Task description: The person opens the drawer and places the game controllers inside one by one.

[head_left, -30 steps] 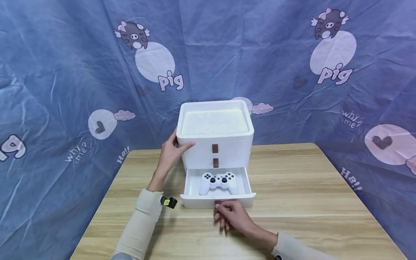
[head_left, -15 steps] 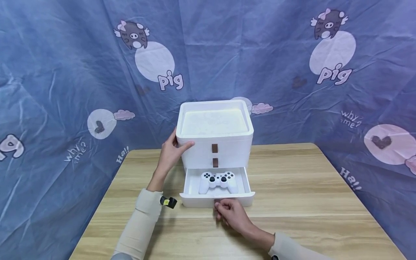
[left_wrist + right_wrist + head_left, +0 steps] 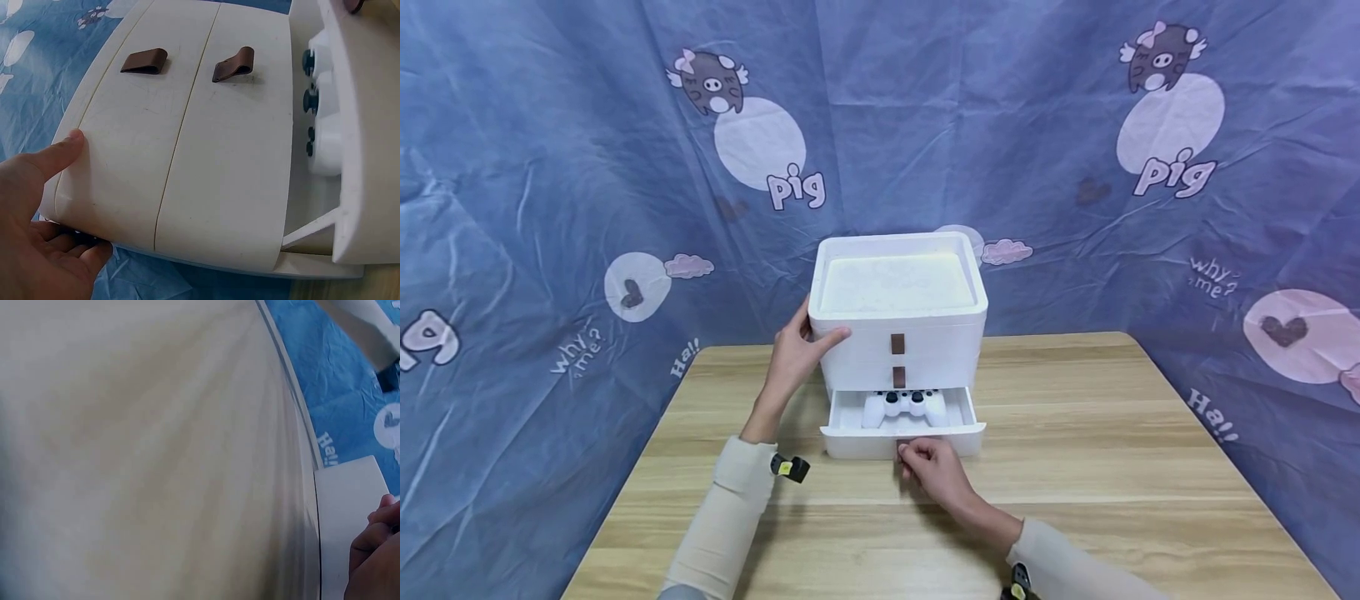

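A white drawer cabinet (image 3: pixel 857 354) stands on the table, its bottom drawer (image 3: pixel 853 447) part-way out. Inside that drawer lies a white game controller (image 3: pixel 874 412) with black sticks; its far edge is hidden under the drawer above. My left hand (image 3: pixel 790 358) holds the cabinet's left side near the top, thumb on the front face and fingers round the side, as the left wrist view also shows. With thumb and forefinger, my right hand (image 3: pixel 938 475) pinches the brown pull tab (image 3: pixel 902 445) on the bottom drawer's front. The tab is mostly hidden behind the fingers.
Two closed drawers above carry brown pull tabs (image 3: pixel 145 61). A shallow tray with a raised rim (image 3: pixel 898 317) tops the cabinet. Wood-grain table (image 3: pixel 1075 450) extends to both sides and in front. A blue patterned cloth (image 3: pixel 895 125) hangs behind and at the sides.
The bottom drawer has slid inward with my right hand at its tab, and more of the controller is now covered. My left hand keeps its place on the cabinet.
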`<action>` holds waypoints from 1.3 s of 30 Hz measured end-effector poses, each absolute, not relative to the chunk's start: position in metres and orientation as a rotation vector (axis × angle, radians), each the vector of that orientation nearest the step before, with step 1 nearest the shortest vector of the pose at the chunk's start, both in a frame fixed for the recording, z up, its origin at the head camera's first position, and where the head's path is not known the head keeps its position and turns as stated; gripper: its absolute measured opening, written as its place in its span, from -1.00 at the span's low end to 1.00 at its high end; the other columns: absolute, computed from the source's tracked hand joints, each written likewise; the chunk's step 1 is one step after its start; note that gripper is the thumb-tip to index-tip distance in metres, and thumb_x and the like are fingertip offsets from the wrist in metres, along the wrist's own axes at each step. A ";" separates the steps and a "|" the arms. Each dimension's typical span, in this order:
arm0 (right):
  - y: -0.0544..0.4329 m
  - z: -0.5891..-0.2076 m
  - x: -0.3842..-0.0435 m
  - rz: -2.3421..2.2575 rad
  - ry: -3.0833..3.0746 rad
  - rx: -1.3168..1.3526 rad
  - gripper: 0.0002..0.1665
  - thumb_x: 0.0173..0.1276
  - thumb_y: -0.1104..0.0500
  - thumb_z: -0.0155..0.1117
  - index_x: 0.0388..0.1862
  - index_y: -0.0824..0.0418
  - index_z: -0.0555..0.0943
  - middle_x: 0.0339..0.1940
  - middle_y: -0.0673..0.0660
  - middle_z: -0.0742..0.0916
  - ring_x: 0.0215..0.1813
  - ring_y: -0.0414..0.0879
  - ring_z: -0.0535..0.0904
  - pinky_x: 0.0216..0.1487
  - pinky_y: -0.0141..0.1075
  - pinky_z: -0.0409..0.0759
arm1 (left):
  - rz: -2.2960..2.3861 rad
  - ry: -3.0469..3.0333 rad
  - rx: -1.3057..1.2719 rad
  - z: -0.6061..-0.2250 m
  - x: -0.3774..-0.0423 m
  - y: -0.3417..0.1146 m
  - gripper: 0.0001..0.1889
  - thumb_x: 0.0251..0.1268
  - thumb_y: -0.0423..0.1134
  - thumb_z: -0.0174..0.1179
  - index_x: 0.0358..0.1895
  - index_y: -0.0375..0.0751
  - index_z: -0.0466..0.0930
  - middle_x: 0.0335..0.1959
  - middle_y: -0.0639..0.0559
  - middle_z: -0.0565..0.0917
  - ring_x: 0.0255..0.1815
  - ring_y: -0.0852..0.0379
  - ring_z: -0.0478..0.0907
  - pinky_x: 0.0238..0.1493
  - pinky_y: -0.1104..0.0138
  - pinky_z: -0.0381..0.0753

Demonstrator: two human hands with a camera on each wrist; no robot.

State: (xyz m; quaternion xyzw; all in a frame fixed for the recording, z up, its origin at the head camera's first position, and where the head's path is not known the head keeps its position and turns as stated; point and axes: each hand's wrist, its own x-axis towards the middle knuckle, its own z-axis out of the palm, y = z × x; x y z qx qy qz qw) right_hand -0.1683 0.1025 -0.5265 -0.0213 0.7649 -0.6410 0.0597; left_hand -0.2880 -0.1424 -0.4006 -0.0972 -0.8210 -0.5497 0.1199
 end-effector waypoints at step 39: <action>0.104 -0.529 -0.255 -1.947 2.318 -0.022 -0.64 0.65 0.23 0.17 -0.14 0.51 0.77 -0.65 -0.02 0.69 -0.72 -0.31 0.32 -0.69 -0.50 0.32 | -1.622 -2.401 -0.270 -0.403 -0.290 -0.144 0.11 0.23 0.22 0.54 0.75 0.14 0.07 0.72 -0.12 0.22 0.68 -0.10 0.27 0.63 0.03 0.43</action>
